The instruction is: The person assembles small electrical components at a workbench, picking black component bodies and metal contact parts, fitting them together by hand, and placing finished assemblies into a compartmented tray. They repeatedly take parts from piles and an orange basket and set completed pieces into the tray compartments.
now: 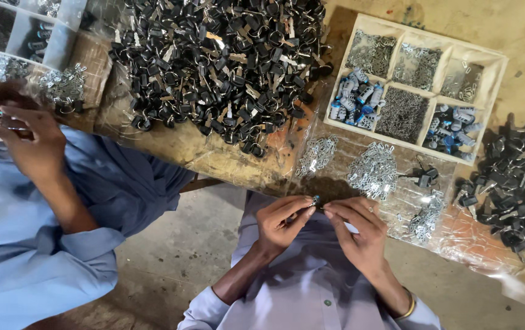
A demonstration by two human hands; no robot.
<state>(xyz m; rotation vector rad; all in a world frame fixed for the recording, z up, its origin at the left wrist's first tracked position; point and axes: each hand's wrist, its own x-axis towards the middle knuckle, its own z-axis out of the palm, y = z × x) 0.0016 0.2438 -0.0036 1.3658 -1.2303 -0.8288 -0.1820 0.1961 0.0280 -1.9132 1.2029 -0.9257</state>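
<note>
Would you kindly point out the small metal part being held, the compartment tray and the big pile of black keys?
small metal part (315,200), head view, its top end.
compartment tray (498,78), head view, right rim.
pile of black keys (219,61), head view, middle.

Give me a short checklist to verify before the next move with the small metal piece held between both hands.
1. Small silver metal piece pinched at the fingertips of left hand: ok.
2. Right hand meets it from the other side: ok.
3. Exact alignment of the piece: cannot tell, too small.
4. Heap of small silver metal parts on the clear plastic sheet, close in front of the hands: ok.
5. White wooden compartment tray with blue and silver cylinders stays apart from the hands: ok.
6. Another person's hands at the far left, apart from the work: ok.
</note>
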